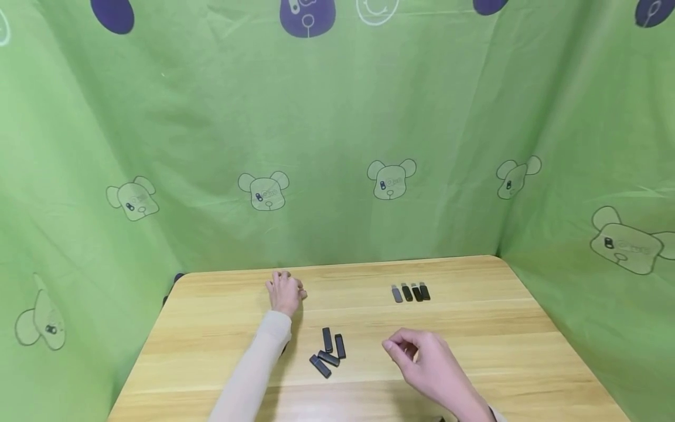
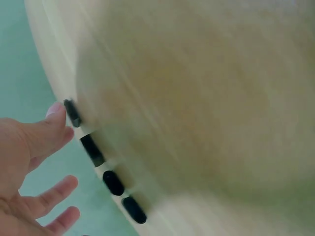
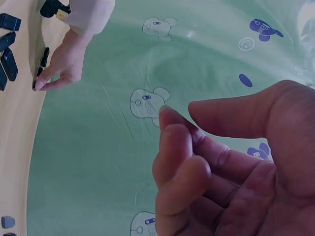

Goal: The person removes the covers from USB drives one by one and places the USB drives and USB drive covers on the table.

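Observation:
My left hand (image 1: 285, 294) reaches to the table's far edge. In the left wrist view, several small black caps (image 2: 113, 183) lie in a slanting row along that edge. The left thumb and forefinger are right at the end cap (image 2: 72, 113), seemingly touching it; the other fingers are spread. My right hand (image 1: 428, 358) hovers over the table's right half, fingers loosely curled. A gap shows between its thumb and forefinger, with nothing held. Between the hands lie several dark USB sticks (image 1: 328, 340), loosely grouped. The head view hides the caps behind the left hand.
A row of several uncapped USB sticks (image 1: 406, 292), one greyer than the others, lies at the back right of the wooden table (image 1: 474, 316). Green curtains (image 1: 327, 234) with bear-head prints stand round the back and sides of the table.

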